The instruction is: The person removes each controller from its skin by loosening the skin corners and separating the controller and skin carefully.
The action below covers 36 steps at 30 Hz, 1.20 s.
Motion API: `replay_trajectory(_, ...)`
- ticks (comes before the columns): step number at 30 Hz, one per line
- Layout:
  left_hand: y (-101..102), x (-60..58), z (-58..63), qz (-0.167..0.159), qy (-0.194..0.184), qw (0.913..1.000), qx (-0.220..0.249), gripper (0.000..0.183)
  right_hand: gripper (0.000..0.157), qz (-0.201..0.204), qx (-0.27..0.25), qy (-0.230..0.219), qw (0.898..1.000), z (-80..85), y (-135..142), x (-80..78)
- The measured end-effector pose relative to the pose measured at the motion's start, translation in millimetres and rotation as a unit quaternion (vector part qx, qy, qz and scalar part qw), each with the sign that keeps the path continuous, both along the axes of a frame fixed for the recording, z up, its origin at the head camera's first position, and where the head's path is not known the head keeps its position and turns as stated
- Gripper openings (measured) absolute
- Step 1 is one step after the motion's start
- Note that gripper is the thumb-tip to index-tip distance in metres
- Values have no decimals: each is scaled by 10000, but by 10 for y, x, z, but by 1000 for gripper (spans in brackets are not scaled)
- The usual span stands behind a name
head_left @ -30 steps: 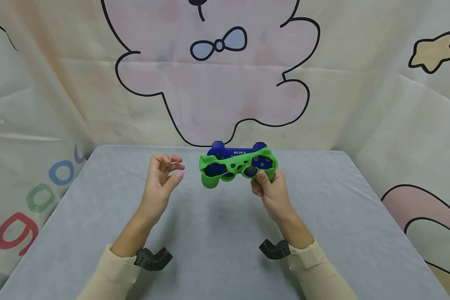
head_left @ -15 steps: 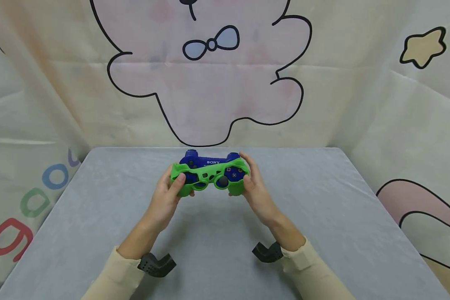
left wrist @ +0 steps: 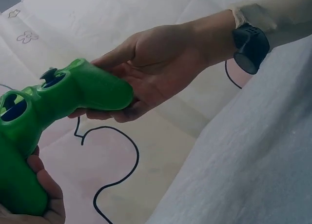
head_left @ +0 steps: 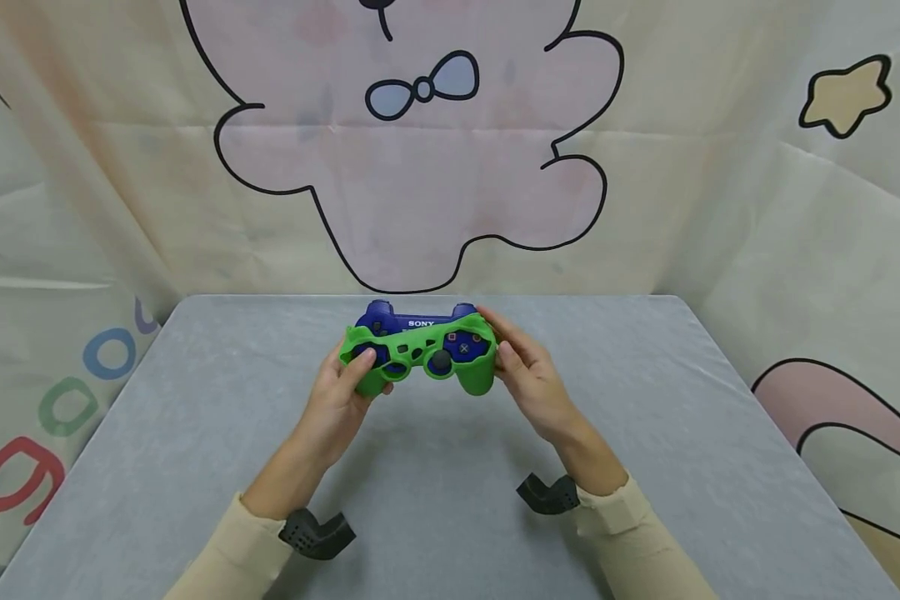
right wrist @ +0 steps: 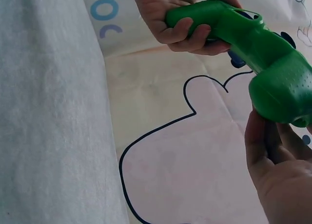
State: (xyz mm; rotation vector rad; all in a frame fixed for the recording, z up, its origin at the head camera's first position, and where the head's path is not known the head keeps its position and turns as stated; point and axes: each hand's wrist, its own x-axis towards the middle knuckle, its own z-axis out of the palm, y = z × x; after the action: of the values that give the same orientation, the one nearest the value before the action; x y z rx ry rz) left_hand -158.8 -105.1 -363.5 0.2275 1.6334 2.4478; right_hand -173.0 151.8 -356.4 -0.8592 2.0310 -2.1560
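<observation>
A blue Sony game controller (head_left: pixel 450 320) is held up above the table, partly inside a green silicone sleeve (head_left: pixel 476 379). Its top edge and shoulder buttons show bare behind the sleeve. My left hand (head_left: pixel 337 412) grips the left handle, thumb on the front and fingers curled beneath. At the right end, my right hand (head_left: pixel 536 387) pinches the sleeve's side, index finger at the upper corner and thumb at the outer edge. In the right wrist view its fingertips (right wrist: pixel 256 131) meet the rounded green handle end. A dark thumbstick (left wrist: pixel 48 76) pokes through a sleeve opening.
A grey cloth-covered table (head_left: pixel 435 517) lies beneath both hands. Behind it hangs a printed cloth backdrop (head_left: pixel 690 167) with cartoon outlines. Each wrist wears a black curved camera mount, such as the left mount (head_left: pixel 317 533).
My left hand has come in from the side and taken the left handle. The controller has moved left, and my right hand has shifted from the right handle to the sleeve's outer side.
</observation>
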Motion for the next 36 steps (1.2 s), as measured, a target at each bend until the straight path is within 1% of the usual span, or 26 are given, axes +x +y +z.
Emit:
replay_trajectory(2, 14, -6, -4, 162, -60, 9998, -32, 28, 47, -133, 112, 173, 9997, -4, -1, 1)
replay_trajectory(5, 30, -9, -10, 320, 52, 9994, -106, 27, 43, -451, 188, 390, 9980, -22, -4, 4)
replay_trajectory(7, 41, -8, -16, 377, 176, 9990, -148, 27, 40, -645, 145, 492, 9966, -37, -5, 4)
replay_trajectory(10, 55, -9, -28, 452, 282, 9985, -123, 27, 36, -770, 109, 578, 9953, -47, 2, -1)
replay_trajectory(13, 66, -10, -37, 501, 310, 9982, -129, 25, 33, -637, 192, 629, 9958, -37, 24, -9)
replay_trajectory(16, 70, -8, -36, 526, 296, 9981, -151, 23, 30, -315, 265, 600, 9973, -22, 55, -23)
replay_trajectory(18, 63, -11, -41, 512, 277, 9982, -144, 20, 27, -66, 303, 514, 9982, -15, 76, -32)
replay_trajectory(22, 38, -17, -61, 397, 317, 9987, -87, 18, 16, 274, 425, 307, 9983, -10, 106, -41)
replay_trajectory(27, 22, -4, -65, 331, 409, 9986, -99, 20, 10, 490, 467, 240, 9974, -29, 107, -44)
replay_trajectory(30, 31, -11, -82, 376, 358, 9986, -51, 21, 10, 413, 409, 206, 9981, -35, 87, -35)
replay_trajectory(33, 44, -16, -91, 415, 263, 9988, 30, 21, 8, 241, 369, 133, 9989, -37, 69, -27)
replay_trajectory(36, 62, -10, -77, 347, 247, 9991, 44, 21, 8, -2, 305, 113, 9995, -28, 72, -21)
